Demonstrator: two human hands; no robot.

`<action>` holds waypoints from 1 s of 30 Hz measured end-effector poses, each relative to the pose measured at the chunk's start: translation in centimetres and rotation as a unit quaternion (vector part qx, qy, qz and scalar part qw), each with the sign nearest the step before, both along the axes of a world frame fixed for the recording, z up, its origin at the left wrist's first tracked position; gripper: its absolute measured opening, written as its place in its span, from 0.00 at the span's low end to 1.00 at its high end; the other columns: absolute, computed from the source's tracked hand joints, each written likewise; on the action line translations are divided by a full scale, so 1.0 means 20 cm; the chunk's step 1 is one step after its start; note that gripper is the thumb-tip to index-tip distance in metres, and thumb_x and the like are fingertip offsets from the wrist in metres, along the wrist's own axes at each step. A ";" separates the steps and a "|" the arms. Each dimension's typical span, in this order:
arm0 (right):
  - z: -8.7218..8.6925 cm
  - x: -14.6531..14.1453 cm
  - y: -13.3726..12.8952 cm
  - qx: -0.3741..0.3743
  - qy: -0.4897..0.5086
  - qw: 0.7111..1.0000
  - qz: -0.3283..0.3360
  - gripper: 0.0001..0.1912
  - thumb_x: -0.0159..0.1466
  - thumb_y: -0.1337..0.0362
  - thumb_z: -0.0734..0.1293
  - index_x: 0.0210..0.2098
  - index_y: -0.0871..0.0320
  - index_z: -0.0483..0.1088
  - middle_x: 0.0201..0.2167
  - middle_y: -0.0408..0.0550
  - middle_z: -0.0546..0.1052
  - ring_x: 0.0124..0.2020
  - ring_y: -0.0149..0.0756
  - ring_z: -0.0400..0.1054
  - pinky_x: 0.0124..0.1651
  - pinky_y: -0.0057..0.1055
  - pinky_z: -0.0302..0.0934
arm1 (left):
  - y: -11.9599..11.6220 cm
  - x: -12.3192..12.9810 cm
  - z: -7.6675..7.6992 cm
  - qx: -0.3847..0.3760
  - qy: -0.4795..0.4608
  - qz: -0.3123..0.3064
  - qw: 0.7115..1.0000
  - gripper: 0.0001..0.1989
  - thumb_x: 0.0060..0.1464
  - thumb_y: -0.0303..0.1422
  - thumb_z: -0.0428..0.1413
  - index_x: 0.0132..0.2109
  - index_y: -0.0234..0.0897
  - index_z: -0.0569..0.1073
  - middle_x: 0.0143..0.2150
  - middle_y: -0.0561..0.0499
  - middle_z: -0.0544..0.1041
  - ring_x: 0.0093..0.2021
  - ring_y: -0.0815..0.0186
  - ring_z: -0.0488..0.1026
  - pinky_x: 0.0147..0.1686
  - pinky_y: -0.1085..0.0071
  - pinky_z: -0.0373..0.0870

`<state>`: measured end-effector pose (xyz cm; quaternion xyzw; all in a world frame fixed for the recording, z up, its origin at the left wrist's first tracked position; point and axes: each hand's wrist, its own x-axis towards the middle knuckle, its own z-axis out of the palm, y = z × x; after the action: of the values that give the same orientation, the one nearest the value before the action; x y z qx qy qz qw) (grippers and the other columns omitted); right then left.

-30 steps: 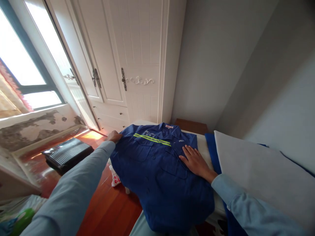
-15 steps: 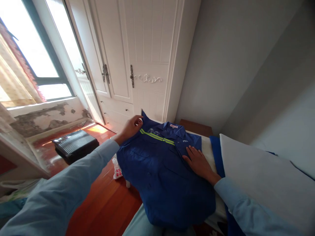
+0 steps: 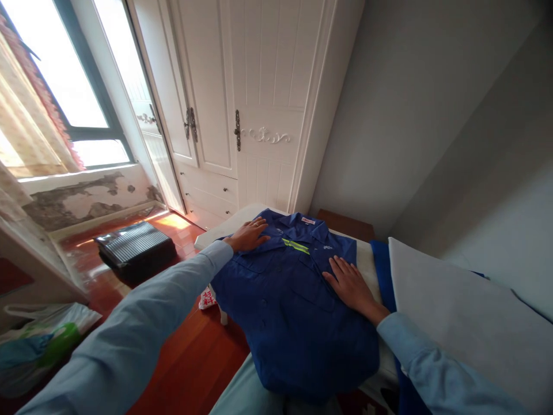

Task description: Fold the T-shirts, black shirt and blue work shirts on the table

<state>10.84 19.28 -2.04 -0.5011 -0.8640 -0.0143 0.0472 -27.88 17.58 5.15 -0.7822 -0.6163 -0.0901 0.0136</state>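
A dark blue work shirt (image 3: 294,311) lies spread over a white table (image 3: 216,233), its collar at the far side and its lower part hanging toward my legs. A yellow-green reflective stripe (image 3: 296,246) shows below the collar, and a white label (image 3: 308,221) sits inside the neck. My left hand (image 3: 249,235) rests flat on the shirt's left shoulder area, fingers stretched out, covering part of the stripe and the lettering. On the right side of the chest, beside small white lettering, my right hand (image 3: 351,283) lies flat with its fingers spread.
A white board-like sheet (image 3: 458,323) over blue cloth lies on the right. White wardrobe (image 3: 268,86) doors stand behind the table. On the floor at left are a black ribbed case (image 3: 136,242) and plastic bags (image 3: 52,340). A brown wooden piece (image 3: 345,223) stands by the wall.
My left hand has let go of the raised shirt corner and come down flat on the shoulder, which now lies folded inward. My right hand has stayed in place.
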 end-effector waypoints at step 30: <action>0.03 0.01 0.00 -0.032 0.000 0.999 0.002 0.43 0.73 0.38 0.44 0.74 0.62 0.52 0.74 0.53 0.49 0.75 0.47 0.43 0.76 0.52 0.39 | 0.11 -0.03 -0.17 -0.077 -0.003 0.115 0.990 0.37 0.69 0.53 0.36 0.74 0.35 0.54 0.77 0.42 0.50 0.76 0.55 0.43 0.72 0.51 0.43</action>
<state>11.10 19.32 -1.54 -0.5007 -0.8650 0.0133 0.0316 -28.56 19.85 1.67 -0.7045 -0.7074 -0.0423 -0.0383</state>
